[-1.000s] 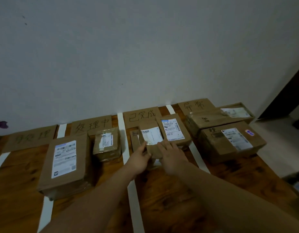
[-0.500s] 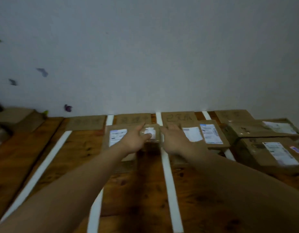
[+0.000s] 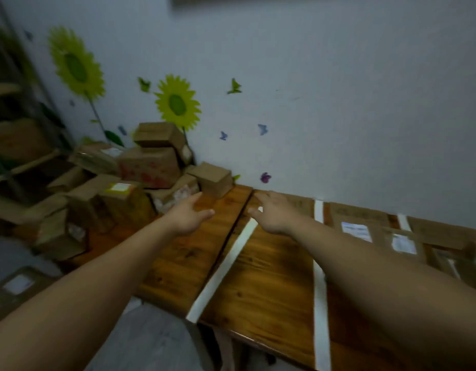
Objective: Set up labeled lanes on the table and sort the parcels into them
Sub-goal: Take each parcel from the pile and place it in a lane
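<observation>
Both my arms stretch out to the left over the wooden table (image 3: 271, 279). My left hand (image 3: 188, 215) hovers open and empty just short of a pile of brown parcels (image 3: 148, 167) heaped at the table's left end. Beside it my right hand (image 3: 274, 212) is open and empty above a white tape strip (image 3: 226, 266). A small brown box (image 3: 212, 178) at the pile's right edge lies closest to my left fingertips. Sorted parcels with white labels (image 3: 357, 231) lie in the lanes at the right, blurred.
A second white tape strip (image 3: 319, 279) runs front to back on the table. A shelf (image 3: 14, 145) stands at the far left. Another labelled parcel (image 3: 17, 285) lies low at the left, below table height. The wall behind carries sunflower and butterfly stickers.
My view has swung left, away from the sorted lanes to the parcel pile. Both hands let go of the parcel in the third lane and moved left, empty.
</observation>
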The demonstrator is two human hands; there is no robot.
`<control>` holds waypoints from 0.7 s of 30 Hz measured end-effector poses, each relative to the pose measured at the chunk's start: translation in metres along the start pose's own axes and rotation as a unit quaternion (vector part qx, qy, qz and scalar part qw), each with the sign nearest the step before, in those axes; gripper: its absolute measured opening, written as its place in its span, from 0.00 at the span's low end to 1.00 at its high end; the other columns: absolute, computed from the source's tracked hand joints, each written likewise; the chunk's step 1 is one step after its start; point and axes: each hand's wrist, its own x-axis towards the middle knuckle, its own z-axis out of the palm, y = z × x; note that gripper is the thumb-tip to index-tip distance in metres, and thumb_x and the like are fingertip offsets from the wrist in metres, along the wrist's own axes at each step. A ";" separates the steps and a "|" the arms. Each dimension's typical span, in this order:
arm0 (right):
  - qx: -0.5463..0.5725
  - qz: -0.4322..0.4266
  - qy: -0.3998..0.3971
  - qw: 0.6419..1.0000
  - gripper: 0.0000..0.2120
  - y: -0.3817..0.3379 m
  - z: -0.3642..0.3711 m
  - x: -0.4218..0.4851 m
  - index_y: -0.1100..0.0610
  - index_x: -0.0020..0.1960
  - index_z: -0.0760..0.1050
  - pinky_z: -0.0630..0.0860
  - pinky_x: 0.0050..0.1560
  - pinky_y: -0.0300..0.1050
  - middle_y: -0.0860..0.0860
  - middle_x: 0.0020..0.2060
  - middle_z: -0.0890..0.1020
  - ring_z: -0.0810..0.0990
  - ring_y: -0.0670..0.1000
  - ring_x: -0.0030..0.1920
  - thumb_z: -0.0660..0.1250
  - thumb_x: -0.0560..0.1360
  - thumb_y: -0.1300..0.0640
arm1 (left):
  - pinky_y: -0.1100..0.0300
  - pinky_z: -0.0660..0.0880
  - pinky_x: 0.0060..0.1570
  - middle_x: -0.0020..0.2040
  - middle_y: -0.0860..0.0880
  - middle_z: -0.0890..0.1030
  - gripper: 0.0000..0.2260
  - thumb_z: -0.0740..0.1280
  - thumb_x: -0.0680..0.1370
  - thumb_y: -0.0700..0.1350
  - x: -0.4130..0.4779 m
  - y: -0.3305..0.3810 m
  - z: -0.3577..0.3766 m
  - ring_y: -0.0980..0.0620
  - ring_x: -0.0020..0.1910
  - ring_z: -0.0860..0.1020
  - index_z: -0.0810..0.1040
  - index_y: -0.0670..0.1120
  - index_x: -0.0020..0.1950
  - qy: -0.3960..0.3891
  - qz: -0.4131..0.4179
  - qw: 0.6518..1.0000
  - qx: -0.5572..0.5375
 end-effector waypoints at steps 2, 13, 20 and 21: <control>-0.001 -0.019 -0.018 1.000 0.31 -0.034 0.007 0.021 0.54 0.76 0.56 0.58 0.72 0.55 0.58 0.75 0.58 0.57 0.60 0.74 0.53 0.79 0.39 | 0.57 0.67 0.59 0.74 0.48 0.62 0.31 0.66 0.76 0.54 0.000 -0.034 -0.031 0.45 0.70 0.65 0.57 0.50 0.76 0.018 -0.017 0.999 -0.024; 0.021 -0.109 -0.059 0.992 0.29 -0.162 0.048 0.171 0.55 0.74 0.59 0.64 0.67 0.55 0.59 0.71 0.63 0.61 0.62 0.71 0.54 0.79 0.40 | 0.46 0.71 0.61 0.72 0.40 0.65 0.33 0.67 0.76 0.54 0.063 -0.164 -0.140 0.38 0.68 0.67 0.55 0.51 0.76 0.085 -0.152 0.985 -0.009; 0.046 -0.131 -0.094 0.986 0.30 -0.230 0.102 0.252 0.53 0.76 0.57 0.60 0.70 0.54 0.58 0.71 0.62 0.62 0.61 0.71 0.58 0.78 0.41 | 0.48 0.65 0.68 0.72 0.44 0.65 0.29 0.66 0.77 0.52 0.123 -0.234 -0.177 0.44 0.69 0.65 0.60 0.49 0.75 0.053 -0.157 0.986 0.031; 0.054 -0.133 -0.103 0.984 0.31 -0.238 0.111 0.260 0.51 0.76 0.56 0.61 0.69 0.53 0.57 0.71 0.62 0.62 0.61 0.71 0.59 0.78 0.41 | 0.48 0.63 0.69 0.73 0.43 0.64 0.29 0.65 0.77 0.52 0.131 -0.243 -0.178 0.43 0.71 0.63 0.59 0.50 0.75 0.049 -0.159 0.985 0.052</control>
